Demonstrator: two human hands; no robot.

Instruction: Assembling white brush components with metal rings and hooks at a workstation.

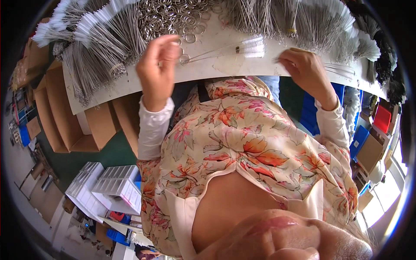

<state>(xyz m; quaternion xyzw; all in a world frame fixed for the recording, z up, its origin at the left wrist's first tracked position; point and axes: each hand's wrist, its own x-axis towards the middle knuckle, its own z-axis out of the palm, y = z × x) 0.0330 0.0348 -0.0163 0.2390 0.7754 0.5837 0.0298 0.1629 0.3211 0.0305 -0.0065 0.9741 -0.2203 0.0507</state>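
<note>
On the pale tabletop, my left hand (157, 71) is raised at the near edge, just below a heap of metal split rings (173, 17). Its thumb and fingers curl together; whatever they may hold is blurred. Beside its fingertips lies one ring (184, 59), with thin wire stems running from it to small white-bristled brushes (253, 47). My right hand (302, 67) hovers by the table edge, right of those brushes, its fingers bent and pressed together. I cannot make out what is between them. A few thin white brushes (340, 69) lie just beyond its wrist.
Bundles of wire-stemmed brushes (104, 39) crowd the table's left end, and more bundles (316, 26) line the back right. Dark-bristled brushes (390, 65) sit at the far right. Cardboard boxes (65, 112) stand left below the table; blue crates (310, 112) stand right.
</note>
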